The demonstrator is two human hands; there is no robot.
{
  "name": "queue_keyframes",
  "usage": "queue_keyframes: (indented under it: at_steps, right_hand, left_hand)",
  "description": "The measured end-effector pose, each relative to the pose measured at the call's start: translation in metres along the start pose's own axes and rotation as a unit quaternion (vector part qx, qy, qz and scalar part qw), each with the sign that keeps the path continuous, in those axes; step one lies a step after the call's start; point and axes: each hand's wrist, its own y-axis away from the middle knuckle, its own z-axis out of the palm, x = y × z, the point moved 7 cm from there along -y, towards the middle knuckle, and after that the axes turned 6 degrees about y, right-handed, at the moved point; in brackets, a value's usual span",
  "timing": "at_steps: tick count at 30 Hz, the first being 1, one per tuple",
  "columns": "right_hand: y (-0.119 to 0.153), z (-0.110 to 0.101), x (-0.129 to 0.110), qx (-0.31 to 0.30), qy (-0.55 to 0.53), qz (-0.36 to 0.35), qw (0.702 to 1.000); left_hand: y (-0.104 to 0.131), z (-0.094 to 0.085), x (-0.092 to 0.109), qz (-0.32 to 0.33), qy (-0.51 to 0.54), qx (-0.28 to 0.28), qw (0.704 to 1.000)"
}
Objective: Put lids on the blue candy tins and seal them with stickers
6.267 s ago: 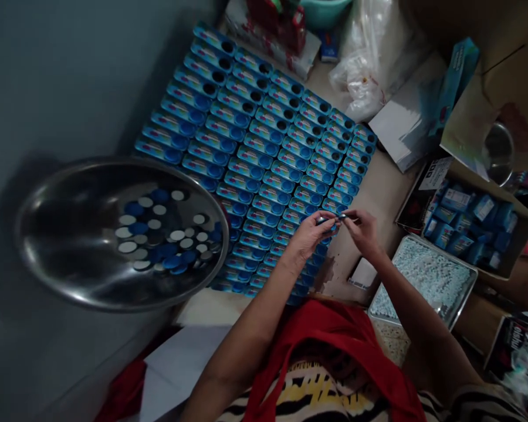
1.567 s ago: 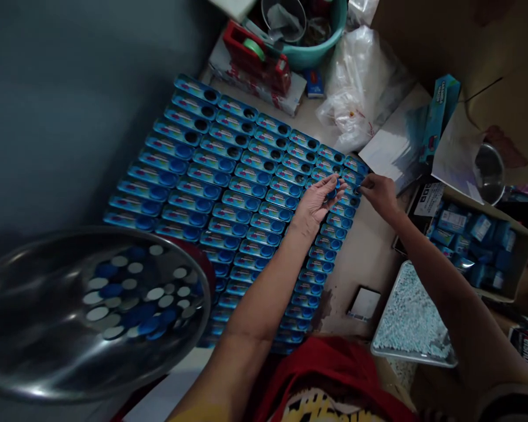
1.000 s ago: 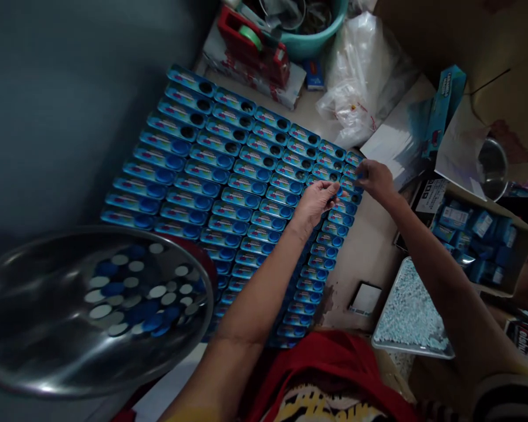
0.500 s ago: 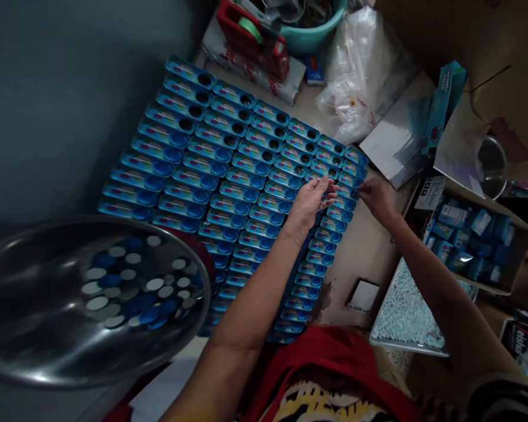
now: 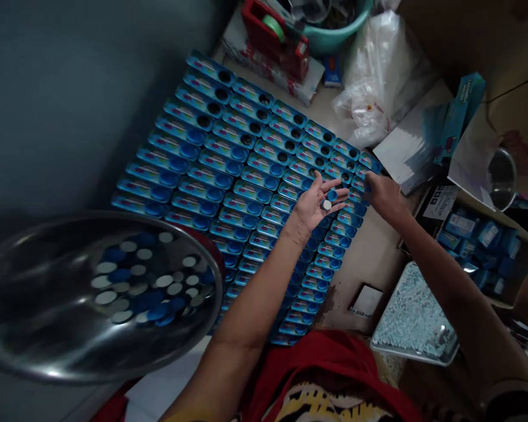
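Observation:
Rows of blue printed tins [image 5: 220,161] lie side by side on the table; most have a blue disc in the round recess, while those in the far rows show a dark round hole. My left hand [image 5: 319,202] is palm up above the tins, fingers spread, with a blue disc [image 5: 331,195] and a white disc [image 5: 326,205] lying on it. My right hand [image 5: 382,196] is closed over the tins at the right edge, its fingertips pointing down; what they pinch, if anything, is hidden.
A steel bowl [image 5: 66,346] of blue and white discs stands at the left. Behind are a red tape dispenser [image 5: 273,44], a teal basin [image 5: 334,36] and plastic bags [image 5: 374,76]. At the right are a tray of pale pellets [image 5: 416,316] and a carton of blue packets [image 5: 479,240].
My left hand has turned its palm up, so the discs on it now show. My right hand has moved slightly over the right-edge tins. The whole view has shifted a little.

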Motion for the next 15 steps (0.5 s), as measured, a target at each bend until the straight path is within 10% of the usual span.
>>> queue_keyframes:
  at_steps: [7, 15]
  right_hand:
    - [0.023, 0.019, -0.067, 0.053, -0.159, -0.125, 0.978]
    - [-0.066, -0.028, -0.011, 0.147, -0.141, -0.020, 0.979]
  left_hand:
    - [-0.008, 0.008, -0.008, 0.012, 0.031, 0.035, 0.999]
    - [-0.024, 0.035, 0.025, 0.024, 0.066, -0.007, 0.997]
